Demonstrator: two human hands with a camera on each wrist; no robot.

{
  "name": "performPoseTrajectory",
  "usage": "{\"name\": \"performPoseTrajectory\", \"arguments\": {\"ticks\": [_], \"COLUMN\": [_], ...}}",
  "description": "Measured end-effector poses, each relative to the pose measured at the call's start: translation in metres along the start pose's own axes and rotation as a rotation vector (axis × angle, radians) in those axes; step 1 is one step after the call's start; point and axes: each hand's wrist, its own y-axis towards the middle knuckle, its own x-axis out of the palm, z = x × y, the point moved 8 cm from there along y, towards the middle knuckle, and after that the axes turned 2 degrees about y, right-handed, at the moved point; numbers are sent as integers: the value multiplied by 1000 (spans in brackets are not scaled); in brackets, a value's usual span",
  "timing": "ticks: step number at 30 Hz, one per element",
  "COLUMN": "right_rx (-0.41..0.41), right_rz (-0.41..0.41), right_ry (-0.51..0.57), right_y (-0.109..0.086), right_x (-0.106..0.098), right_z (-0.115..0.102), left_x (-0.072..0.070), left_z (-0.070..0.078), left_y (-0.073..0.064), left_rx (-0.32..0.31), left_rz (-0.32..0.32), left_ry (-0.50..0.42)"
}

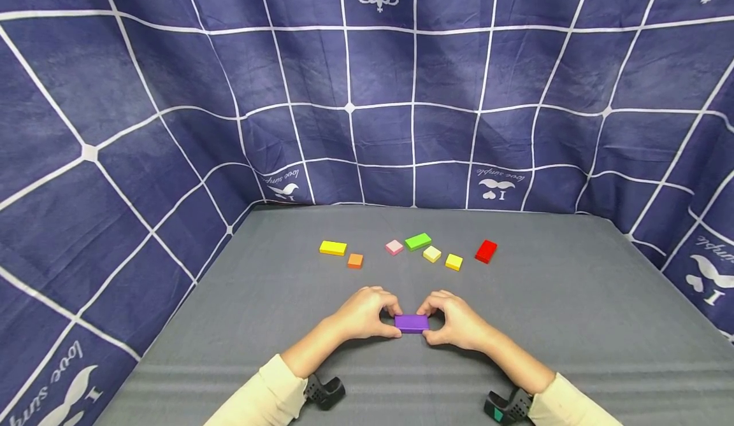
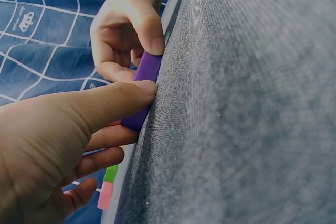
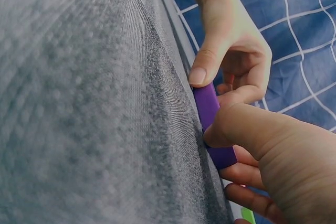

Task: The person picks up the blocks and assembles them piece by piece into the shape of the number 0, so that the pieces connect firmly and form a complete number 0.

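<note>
A purple rectangular block (image 1: 411, 324) lies lengthwise between both hands, low over the grey cloth; whether it touches the cloth I cannot tell. My left hand (image 1: 367, 313) pinches its left end between thumb and fingers. At the opposite end, my right hand (image 1: 455, 321) pinches it the same way. Seen from the left wrist, the purple block (image 2: 148, 69) has the left thumb across its near face. The right wrist view shows the purple block (image 3: 208, 106) partly covered by the right thumb.
Beyond the hands lie a yellow block (image 1: 333, 248), an orange block (image 1: 355, 261), a pink block (image 1: 394, 247), a green block (image 1: 418, 242), a cream block (image 1: 432, 254), a small yellow block (image 1: 453, 262) and a red block (image 1: 485, 251). A blue checked curtain (image 1: 378, 82) borders the grey surface (image 1: 275, 273).
</note>
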Motion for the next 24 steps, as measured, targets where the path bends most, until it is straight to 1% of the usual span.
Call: {"name": "performPoseTrajectory", "arguments": {"ticks": [6, 10, 17, 20, 24], "right_rx": [-17, -9, 0, -4, -7], "right_rz": [0, -10, -25, -53, -99], "right_ry": [-14, -26, -17, -13, 43], "right_y": [0, 1, 2, 3, 5], "right_x": [-1, 0, -1, -2, -7], "right_z": [0, 1, 0, 0, 5], "left_x": [-1, -1, 1, 0, 0], "left_z": [1, 1, 0, 0, 0], "left_y": [1, 2, 2, 2, 2], "left_rx": [6, 11, -7, -12, -10], "left_rz": [2, 2, -14, -16, -17], "left_ry": [-17, -25, -19, -27, -33]}}
